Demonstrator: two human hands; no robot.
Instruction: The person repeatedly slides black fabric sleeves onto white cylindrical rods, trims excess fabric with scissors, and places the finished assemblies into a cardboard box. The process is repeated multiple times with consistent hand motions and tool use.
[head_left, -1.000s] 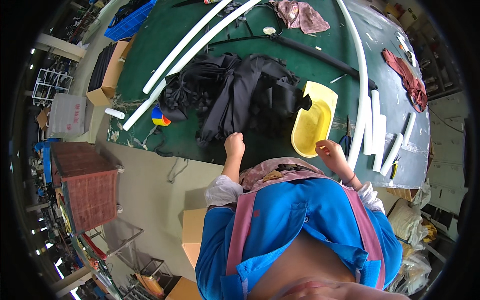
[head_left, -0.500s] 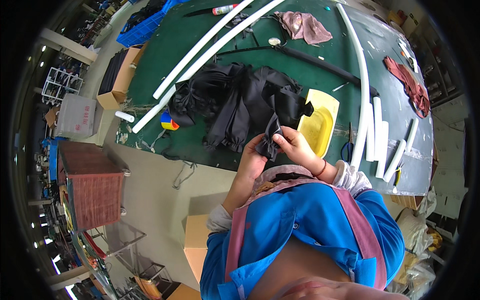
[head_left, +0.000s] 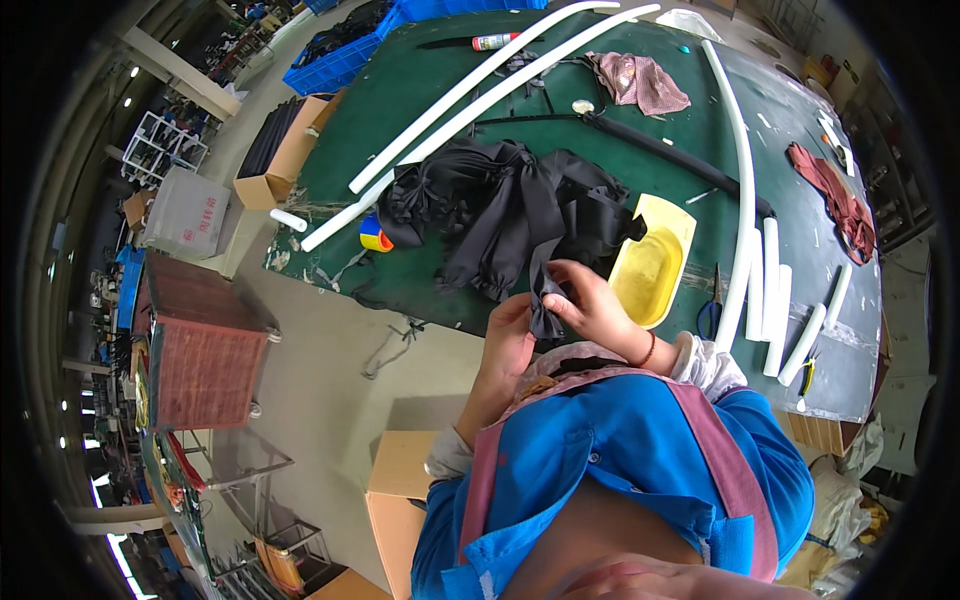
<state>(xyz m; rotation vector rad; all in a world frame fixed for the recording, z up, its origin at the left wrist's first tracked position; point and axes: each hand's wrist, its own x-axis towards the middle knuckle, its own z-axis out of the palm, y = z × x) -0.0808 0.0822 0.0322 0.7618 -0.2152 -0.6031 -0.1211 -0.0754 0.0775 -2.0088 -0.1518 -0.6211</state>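
Just beyond the table's near edge, a strip of gathered black fabric [head_left: 544,318] is pinched between both hands. My left hand [head_left: 512,332] is closed on its left side. My right hand [head_left: 590,305] grips it from the right, thumb and fingers together. The strip runs up into a heap of shiny black ruffled fabric [head_left: 500,215] on the green table [head_left: 330,140]. Right of the hands sits a yellow plastic tray [head_left: 672,215], with a black fabric end hanging over its left side.
Long white foam tubes [head_left: 450,100] lie at the far left and another tube [head_left: 738,150] at the right. Shorter tubes [head_left: 777,310], dark-handled scissors [head_left: 711,315] and yellow-handled snippers [head_left: 808,375] lie at right. A black-covered rod [head_left: 670,155] crosses behind. Cardboard box [head_left: 400,480] stands below the near edge.
The whole view has shifted, so the table sits further right and lower. My right hand has changed its hold slightly on the strip, and the strip now stands more upright between the hands.
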